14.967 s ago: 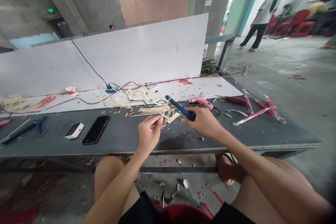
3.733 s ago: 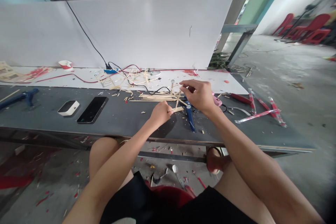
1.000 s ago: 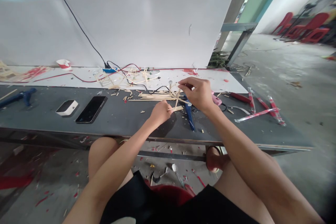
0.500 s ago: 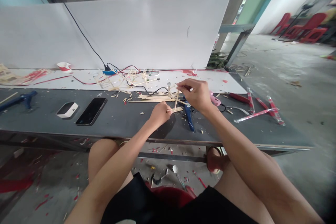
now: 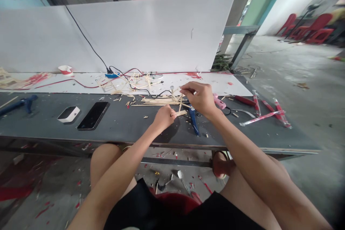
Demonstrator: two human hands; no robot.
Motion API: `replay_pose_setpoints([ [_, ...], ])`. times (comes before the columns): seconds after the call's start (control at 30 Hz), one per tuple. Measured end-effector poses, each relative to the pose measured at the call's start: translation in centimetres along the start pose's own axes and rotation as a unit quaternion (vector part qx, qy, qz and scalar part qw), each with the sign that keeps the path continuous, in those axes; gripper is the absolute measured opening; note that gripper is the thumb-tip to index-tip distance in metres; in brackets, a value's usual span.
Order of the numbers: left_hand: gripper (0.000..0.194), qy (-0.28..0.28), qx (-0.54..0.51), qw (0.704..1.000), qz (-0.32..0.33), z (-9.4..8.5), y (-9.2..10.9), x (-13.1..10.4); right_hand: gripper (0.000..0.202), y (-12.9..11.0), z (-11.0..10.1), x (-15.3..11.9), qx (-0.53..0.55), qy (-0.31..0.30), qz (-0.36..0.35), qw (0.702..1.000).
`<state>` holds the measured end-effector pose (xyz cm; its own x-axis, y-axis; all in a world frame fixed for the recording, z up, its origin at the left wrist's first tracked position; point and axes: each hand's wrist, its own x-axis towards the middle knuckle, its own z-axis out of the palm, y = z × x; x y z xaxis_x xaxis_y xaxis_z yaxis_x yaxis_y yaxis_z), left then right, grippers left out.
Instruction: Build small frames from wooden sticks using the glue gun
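Observation:
My left hand [image 5: 164,118] is closed around the lower end of a small wooden stick frame [image 5: 180,107]. My right hand [image 5: 201,97] pinches at the frame's upper end, thumb and forefinger together. Whether a separate small piece sits in that pinch is too small to tell. Behind the frame lies a row of loose thin sticks [image 5: 156,101]. A blue-handled tool [image 5: 193,122] rests on the table under my right hand, its upper part hidden. Just right of that hand is a pink tool, probably a glue gun [image 5: 219,101], with a dark cord.
A phone [image 5: 93,115] and a white box [image 5: 68,114] lie to the left, with another blue tool [image 5: 27,103] farther out. Several red plastic-wrapped pieces [image 5: 281,113] are at right. Tangled stick frames [image 5: 137,79] and cables lie before the white board [image 5: 121,36].
Both hands keep nearly the same hold on the stick frame. My right hand has shifted very slightly left, along with a small drift of the whole view.

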<state>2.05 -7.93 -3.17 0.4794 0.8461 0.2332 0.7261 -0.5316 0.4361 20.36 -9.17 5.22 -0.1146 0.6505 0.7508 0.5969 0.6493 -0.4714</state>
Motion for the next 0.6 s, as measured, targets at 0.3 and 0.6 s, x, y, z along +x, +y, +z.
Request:
replay_pose_setpoints([
  [0.3, 0.033, 0.006, 0.011, 1.000, 0.007, 0.24, -0.37, 0.04, 0.012, 0.07, -0.08, 0.06, 0.000, -0.005, 0.009, 1.000],
  [0.6, 0.030, -0.004, 0.001, 1.000, 0.003, 0.11, -0.31, 0.05, 0.013, -0.09, -0.02, 0.15, -0.001, -0.002, -0.003, 1.000],
])
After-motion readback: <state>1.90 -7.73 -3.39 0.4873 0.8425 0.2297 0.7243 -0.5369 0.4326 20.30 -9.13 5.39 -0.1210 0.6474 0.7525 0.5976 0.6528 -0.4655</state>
